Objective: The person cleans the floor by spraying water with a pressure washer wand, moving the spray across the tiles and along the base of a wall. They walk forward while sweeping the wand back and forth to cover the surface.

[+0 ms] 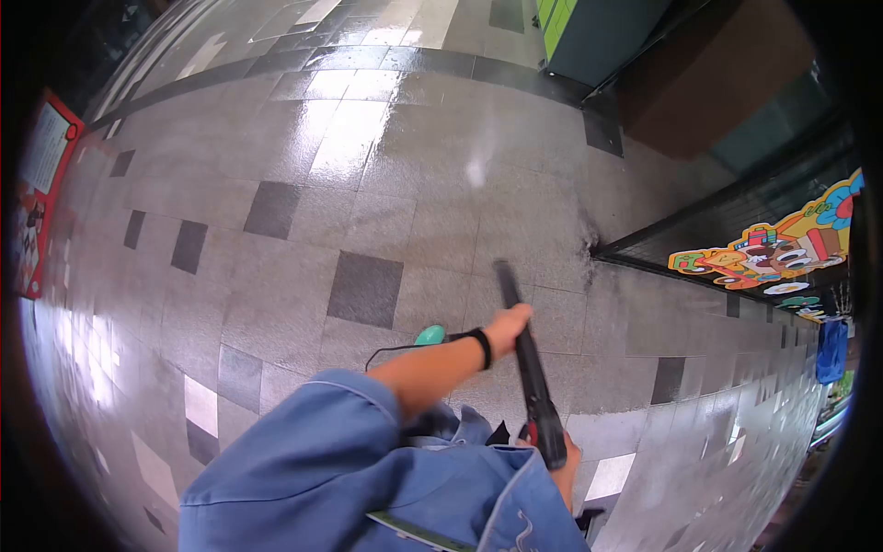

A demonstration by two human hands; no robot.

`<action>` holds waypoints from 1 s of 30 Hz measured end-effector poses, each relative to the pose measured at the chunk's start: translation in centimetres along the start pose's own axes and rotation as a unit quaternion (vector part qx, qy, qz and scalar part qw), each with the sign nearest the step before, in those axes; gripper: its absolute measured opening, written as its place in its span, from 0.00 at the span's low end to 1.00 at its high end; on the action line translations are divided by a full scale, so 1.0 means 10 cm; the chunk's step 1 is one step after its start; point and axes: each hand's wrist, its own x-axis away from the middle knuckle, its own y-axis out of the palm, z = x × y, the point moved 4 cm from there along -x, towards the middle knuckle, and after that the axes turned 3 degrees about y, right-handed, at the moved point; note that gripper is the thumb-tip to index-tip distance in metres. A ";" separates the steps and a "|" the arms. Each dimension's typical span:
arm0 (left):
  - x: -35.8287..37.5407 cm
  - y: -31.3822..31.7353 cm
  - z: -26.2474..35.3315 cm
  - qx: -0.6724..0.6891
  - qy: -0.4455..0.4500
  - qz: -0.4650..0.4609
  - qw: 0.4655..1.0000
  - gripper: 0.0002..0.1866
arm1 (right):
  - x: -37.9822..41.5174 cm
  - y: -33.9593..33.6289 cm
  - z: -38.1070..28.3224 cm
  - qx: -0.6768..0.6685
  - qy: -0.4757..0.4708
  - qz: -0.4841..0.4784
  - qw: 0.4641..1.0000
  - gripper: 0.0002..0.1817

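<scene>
A long black rod-shaped object (529, 373), thicker at its near end and blurred at its far tip, slants forward from my body. My left hand (509, 329), with a black band on the wrist, is closed around its middle. Near its thick end, beside a small red part, is my right hand (570, 460); the object and my jacket hide most of its fingers. A rounded teal thing (430, 336) and a thin black loop show just behind my left forearm.
Wet, shiny grey tiles (441, 221) spread ahead. A red-framed sign (60, 120) stands at the left. To the right are a dark glass front with cartoon stickers (773, 258) and a blue object (832, 351). A green and grey cabinet (589, 41) stands at the upper right.
</scene>
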 end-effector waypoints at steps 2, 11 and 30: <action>0.20 -0.59 0.25 0.043 0.023 0.120 0.992 0.15 | -0.18 0.16 -0.24 -0.003 -0.044 -0.130 0.991 0.20; 1.12 -2.24 0.41 0.285 0.066 0.240 0.926 0.21 | -0.71 0.86 -0.56 -0.112 0.014 -0.473 0.874 0.17; -0.42 0.54 0.64 0.001 0.010 -0.020 1.000 0.17 | -0.56 -0.05 -0.53 0.048 -0.044 0.078 0.995 0.31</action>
